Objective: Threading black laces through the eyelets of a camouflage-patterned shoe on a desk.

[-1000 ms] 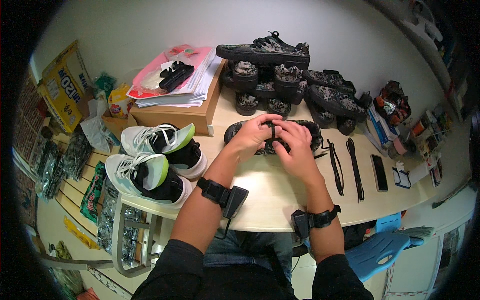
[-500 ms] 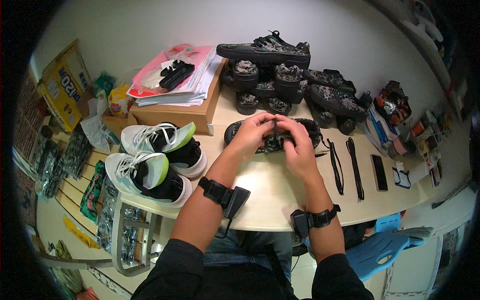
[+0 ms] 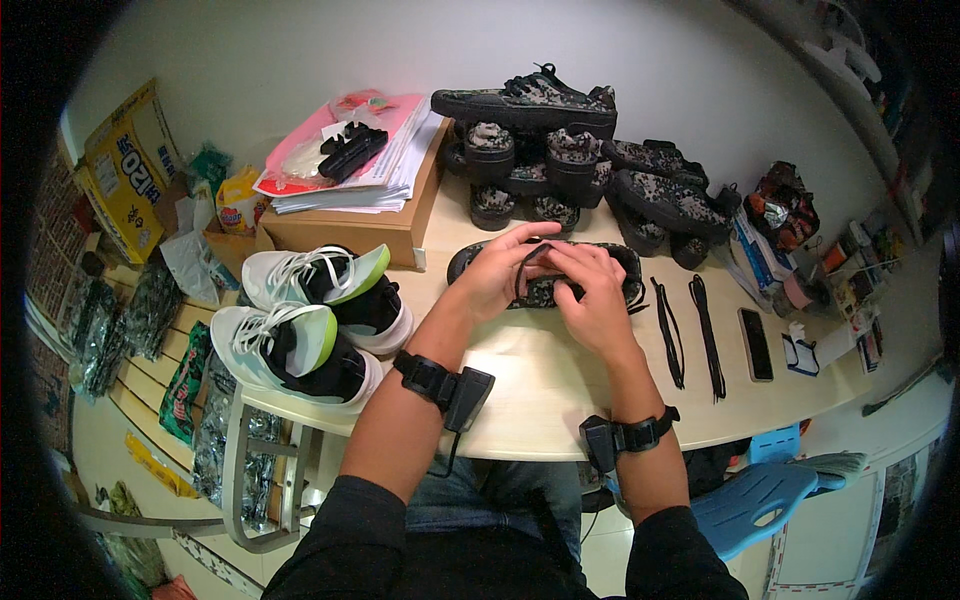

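A camouflage shoe (image 3: 625, 262) with a black sole lies sideways on the table, its toe to the left, under both my hands. Over its upper a black shoelace (image 3: 519, 283) bends in a loop between my fingers. My left hand (image 3: 490, 280) holds the lace near the toe side, index finger stretched toward the right hand. From the other side my right hand (image 3: 592, 297) pinches the same lace, fingertips meeting those of the left. The fingers hide much of the lacing.
Two black laces (image 3: 708, 335) lie to the right, near a phone (image 3: 756, 345). White-and-black sneakers (image 3: 290, 345) stand at the left table edge. Behind are a cardboard box (image 3: 345, 235) with papers and stacked camouflage shoes (image 3: 525, 108). A blue stool (image 3: 750, 510) is lower right.
My fingertips have shifted, with the left index finger now stretched out. The lace, upright between the hands before, now curves down in a loop beside the left hand.
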Available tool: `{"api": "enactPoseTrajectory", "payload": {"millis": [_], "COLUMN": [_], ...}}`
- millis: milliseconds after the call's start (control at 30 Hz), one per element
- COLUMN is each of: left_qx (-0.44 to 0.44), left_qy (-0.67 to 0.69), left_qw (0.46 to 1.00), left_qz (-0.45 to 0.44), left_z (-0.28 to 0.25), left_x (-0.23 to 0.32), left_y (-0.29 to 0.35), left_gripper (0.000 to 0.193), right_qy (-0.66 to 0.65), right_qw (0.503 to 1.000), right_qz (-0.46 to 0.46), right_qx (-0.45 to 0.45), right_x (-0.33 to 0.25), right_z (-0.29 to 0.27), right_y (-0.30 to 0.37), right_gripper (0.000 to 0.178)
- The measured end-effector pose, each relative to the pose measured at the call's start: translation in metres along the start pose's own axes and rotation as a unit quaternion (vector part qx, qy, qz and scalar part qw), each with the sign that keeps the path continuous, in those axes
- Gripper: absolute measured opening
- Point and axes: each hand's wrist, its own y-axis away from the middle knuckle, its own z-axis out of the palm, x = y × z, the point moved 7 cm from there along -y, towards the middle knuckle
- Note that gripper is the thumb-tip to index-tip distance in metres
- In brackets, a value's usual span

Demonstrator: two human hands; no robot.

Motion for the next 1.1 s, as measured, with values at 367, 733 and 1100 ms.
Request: {"api": "enactPoseTrajectory", "payload": {"millis": [367,733,1100], "left_qx": [0.009,-0.023,0.0], "left_qy": [-0.13,-0.051,-0.026], "left_qw": [0.992,0.998,0.998], "left_qz": [-0.006,-0.008,-0.048], "left_z": [-0.014,-0.006,0.0], "left_x": [-0.012,0.0,-0.005], "left_y": [-0.005,0.003,0.001], "left_gripper": [0.021,0.03,0.032], "right_qy": [-0.101,-0.056,-0.052], "right_qw": [0.992,0.997,0.998], "right_qz": [-0.043,-0.045,-0.044], "right_qx": [0.059,0.012,-0.014], "right_x": [-0.012,-0.011,-0.005], "right_z": [-0.013,-0.008,-0.004], "right_y": [-0.005,-0.006,-0.004], "right_gripper": [0.037,0.033,0.039]}}
